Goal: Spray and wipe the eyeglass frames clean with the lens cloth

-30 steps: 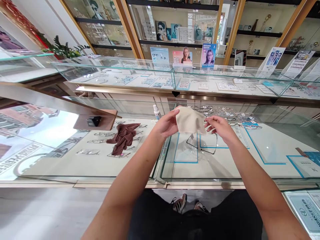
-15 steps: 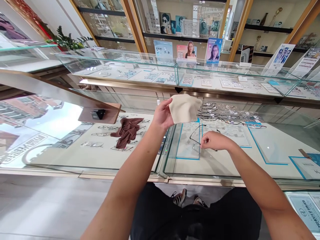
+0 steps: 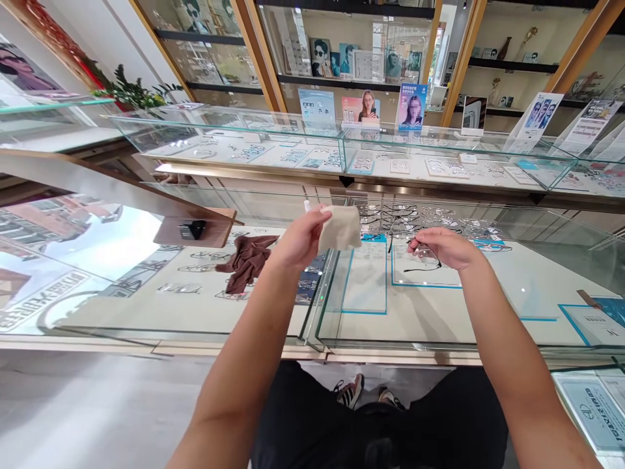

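Note:
My left hand (image 3: 303,236) pinches a beige cleaning cloth (image 3: 340,229) by its left edge, and the cloth hangs out to the right. Farther right, my right hand (image 3: 442,247) grips a pair of thin dark-framed eyeglasses (image 3: 424,260) between thumb and fingers. The glasses are tilted above the glass counter, apart from the cloth, and part of the frame is hidden by the fingers. A crumpled brown cloth (image 3: 248,262) lies on the counter to the left of my left hand.
The glass display counter (image 3: 288,331) spans the front, with rows of eyeglasses (image 3: 405,213) toward its back. A wooden board with a small black object (image 3: 193,229) juts in at left. Behind stands a second glass case (image 3: 273,140) bearing upright advertising cards (image 3: 413,107).
My right hand has lifted and moved right with the eyeglasses, turning them. My left hand has drawn slightly left and down, and the cloth now hangs smaller in view.

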{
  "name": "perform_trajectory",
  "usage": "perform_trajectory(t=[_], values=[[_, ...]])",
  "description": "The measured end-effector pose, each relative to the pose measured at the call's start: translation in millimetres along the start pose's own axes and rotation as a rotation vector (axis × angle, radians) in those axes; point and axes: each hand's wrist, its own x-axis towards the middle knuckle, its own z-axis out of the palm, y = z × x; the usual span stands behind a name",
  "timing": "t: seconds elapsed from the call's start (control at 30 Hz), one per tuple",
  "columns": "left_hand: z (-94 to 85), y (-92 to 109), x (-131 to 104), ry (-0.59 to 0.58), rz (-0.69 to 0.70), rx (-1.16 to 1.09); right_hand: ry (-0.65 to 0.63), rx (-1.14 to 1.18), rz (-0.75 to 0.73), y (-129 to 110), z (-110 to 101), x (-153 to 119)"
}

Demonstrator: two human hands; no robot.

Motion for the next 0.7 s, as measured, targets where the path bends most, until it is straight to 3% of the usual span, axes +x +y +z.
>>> perform_trajectory(t=[0.1, 0.23, 0.4, 0.57, 0.63, 0.7], values=[[10.5, -24.2, -36.3, -0.07, 0.004, 0.401, 0.03, 0.098, -0.002, -0.3, 1.5, 1.4], [36.6, -80.1, -84.5, -0.281, 0.015, 0.998, 0.06, 0.147, -0.027, -2.2, 3.8, 2.6], [66.7, -133.6, -122.2, -0.331, 0.243, 1.329, 0.065, 0.141, -0.079, -3.4, 2.9, 3.8], [100.1, -141.3, -152.0, -0.473, 0.385, 1.392, 0.087, 0.151, -0.082, -1.8, 0.3, 5.8], [108.2, -131.4, -156.6, -0.555, 0.368, 1.344, 0.108, 0.167, -0.075, -1.7, -0.8, 6.3], [107.4, -113.2, -151.1, -0.607, 0.264, 1.225, 0.128, 0.204, -0.081, -2.5, -1.7, 6.0]])
